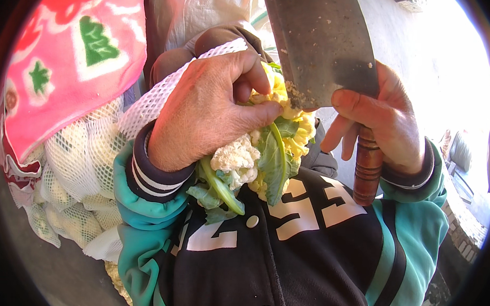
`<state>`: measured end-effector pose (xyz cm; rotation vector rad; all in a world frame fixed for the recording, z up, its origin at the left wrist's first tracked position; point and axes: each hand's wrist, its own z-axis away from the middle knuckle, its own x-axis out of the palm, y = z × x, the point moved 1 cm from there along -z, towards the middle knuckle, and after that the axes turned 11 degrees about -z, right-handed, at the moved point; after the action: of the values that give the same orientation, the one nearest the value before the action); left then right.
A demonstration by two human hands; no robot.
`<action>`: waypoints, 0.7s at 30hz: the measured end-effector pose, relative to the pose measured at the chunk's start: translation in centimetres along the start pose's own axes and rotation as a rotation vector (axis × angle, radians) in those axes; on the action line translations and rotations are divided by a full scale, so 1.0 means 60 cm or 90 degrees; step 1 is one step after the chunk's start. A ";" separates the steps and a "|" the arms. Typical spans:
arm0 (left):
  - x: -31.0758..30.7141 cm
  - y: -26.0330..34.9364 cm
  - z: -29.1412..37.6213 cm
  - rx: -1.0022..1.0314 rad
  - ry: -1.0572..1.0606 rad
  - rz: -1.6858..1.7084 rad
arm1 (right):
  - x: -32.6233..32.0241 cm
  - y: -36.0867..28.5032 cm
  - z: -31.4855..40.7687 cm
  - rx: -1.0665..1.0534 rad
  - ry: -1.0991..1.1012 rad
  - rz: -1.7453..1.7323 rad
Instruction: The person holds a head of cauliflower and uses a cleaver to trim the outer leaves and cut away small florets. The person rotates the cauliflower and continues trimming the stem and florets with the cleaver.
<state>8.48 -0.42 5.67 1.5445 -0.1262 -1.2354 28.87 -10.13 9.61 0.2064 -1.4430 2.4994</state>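
Note:
A cauliflower head (298, 130) with yellow and cream curds and green leaves is in front of my chest. My left hand (210, 111) grips it, thumb and bent forefinger pressing on the yellow curd. In my right hand (380, 113) is a broad cleaver (325, 42), its grey blade pointing away from me and a turned brown wooden handle (368, 169) below the fingers. Bits of curd cling to the blade, whose corner overlaps the cauliflower in view. A white foam net sleeve (149, 109) emerges from behind my left hand; its hidden part cannot be seen.
Net-wrapped cauliflowers (79, 159) are piled at the left, partly under a pink patterned cloth (108, 22). Translucent plastic sheeting (185, 13) lies beyond my knees. A loose cauliflower (117, 280) shows at the lower left. Bright floor (418, 50) stretches to the right.

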 end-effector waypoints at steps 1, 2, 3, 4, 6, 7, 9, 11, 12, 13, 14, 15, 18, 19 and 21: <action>0.001 0.000 0.000 -0.003 -0.001 0.006 | -0.002 0.001 -0.001 0.016 0.004 0.000; 0.002 0.000 0.000 -0.004 0.002 0.008 | -0.003 0.001 -0.001 0.018 -0.006 0.008; 0.002 -0.001 0.000 -0.016 0.002 0.007 | -0.004 0.002 -0.002 0.007 -0.017 0.018; 0.003 0.000 0.000 -0.007 0.004 0.010 | -0.005 0.003 -0.003 0.010 -0.017 0.016; 0.003 0.000 0.000 -0.012 0.003 0.009 | -0.006 0.008 -0.005 -0.006 -0.011 0.015; 0.003 0.000 0.000 -0.009 0.003 0.011 | -0.004 0.010 -0.005 -0.016 -0.021 0.005; 0.004 0.002 0.001 -0.005 0.004 0.016 | -0.002 0.013 -0.004 -0.026 -0.022 -0.016; 0.003 0.003 0.003 0.010 0.007 0.006 | -0.003 0.013 -0.004 -0.019 -0.021 -0.008; 0.003 0.004 0.004 0.020 0.014 -0.010 | -0.004 0.011 -0.004 -0.026 -0.029 -0.003; 0.003 0.004 0.005 0.012 0.009 0.005 | -0.005 0.009 -0.005 -0.009 -0.025 0.003; 0.004 0.004 0.005 0.008 0.010 0.010 | -0.007 0.006 -0.005 -0.003 -0.030 0.010; 0.004 0.004 0.005 0.004 0.009 0.014 | -0.009 0.004 -0.005 -0.010 -0.039 0.017; 0.004 0.003 0.006 -0.032 -0.017 0.039 | -0.010 0.004 -0.006 0.002 -0.045 -0.006; 0.003 0.003 0.007 -0.038 -0.023 0.041 | -0.010 0.005 -0.006 0.024 -0.026 -0.026; 0.002 0.002 0.008 -0.050 -0.037 0.049 | -0.011 0.007 -0.005 0.024 -0.019 -0.031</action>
<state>8.29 -0.87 5.75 1.4241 -0.1709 -1.2112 29.39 -10.15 8.92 0.2833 -1.3848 2.4965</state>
